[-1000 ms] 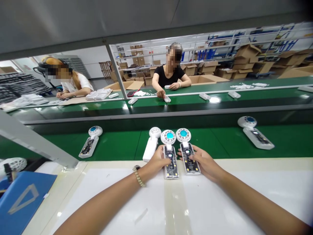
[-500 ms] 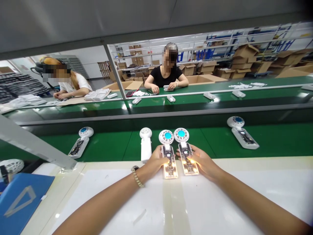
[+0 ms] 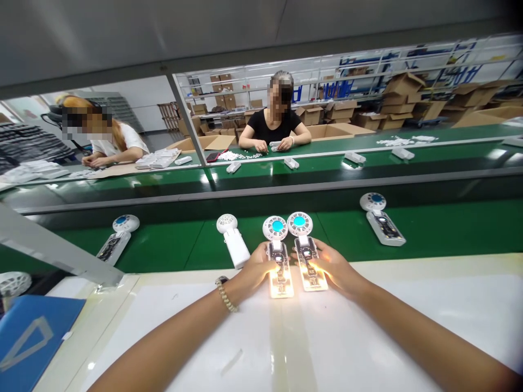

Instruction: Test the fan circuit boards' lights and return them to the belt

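Two handheld fans with round white heads, blue centres and clear-fronted handles are held side by side over the white worktop's far edge. My left hand (image 3: pixel 256 270) is closed round the left handheld fan (image 3: pixel 280 275), its thumb on the handle's front. Round the right handheld fan (image 3: pixel 311 267) my right hand (image 3: pixel 337 268) is closed, thumb likewise on the front. Both handles glow with warm yellow lights. Just left of my left hand, a white handheld fan (image 3: pixel 237 247) lies tilted on the green belt, its back upward.
More fans lie on the green belt (image 3: pixel 335 234), one at right (image 3: pixel 384 227) and one at left (image 3: pixel 115 239) behind a slanted metal post (image 3: pixel 53 245). A blue folder-like object (image 3: pixel 35 337) is at lower left. Across the line, two co-workers handle white parts.
The fans on the near belt have shifted left, and the white one beside my left hand has turned askew. The lights in the held fans look brighter. My grip is unchanged.
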A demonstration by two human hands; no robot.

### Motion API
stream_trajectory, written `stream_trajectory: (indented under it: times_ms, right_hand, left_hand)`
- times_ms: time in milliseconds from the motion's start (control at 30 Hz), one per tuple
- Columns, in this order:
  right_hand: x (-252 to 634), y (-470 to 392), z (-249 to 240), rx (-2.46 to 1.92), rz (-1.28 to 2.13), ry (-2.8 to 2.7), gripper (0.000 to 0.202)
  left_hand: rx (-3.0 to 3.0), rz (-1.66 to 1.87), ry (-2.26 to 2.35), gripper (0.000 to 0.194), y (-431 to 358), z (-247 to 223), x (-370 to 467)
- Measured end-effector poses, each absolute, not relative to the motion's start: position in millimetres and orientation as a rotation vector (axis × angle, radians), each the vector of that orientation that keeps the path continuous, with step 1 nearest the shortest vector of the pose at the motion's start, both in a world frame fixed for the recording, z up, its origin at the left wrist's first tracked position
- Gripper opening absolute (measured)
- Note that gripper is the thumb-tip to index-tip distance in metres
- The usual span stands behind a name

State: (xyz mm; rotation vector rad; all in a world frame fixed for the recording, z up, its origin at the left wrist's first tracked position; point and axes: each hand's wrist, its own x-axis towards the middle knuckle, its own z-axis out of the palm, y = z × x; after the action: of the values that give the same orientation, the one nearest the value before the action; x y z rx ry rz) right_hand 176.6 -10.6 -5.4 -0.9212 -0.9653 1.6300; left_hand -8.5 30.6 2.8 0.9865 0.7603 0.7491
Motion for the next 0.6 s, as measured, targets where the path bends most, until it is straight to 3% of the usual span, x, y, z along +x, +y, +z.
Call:
stream_trajectory:
  times_ms: [600]
  right_hand:
    - [178.4, -9.9, -12.1, -0.894, 1.647, -0.893, 0.056]
  left_hand:
    - [0.982, 0.750, 0.722, 0.049, 28.4, 3.8, -9.6]
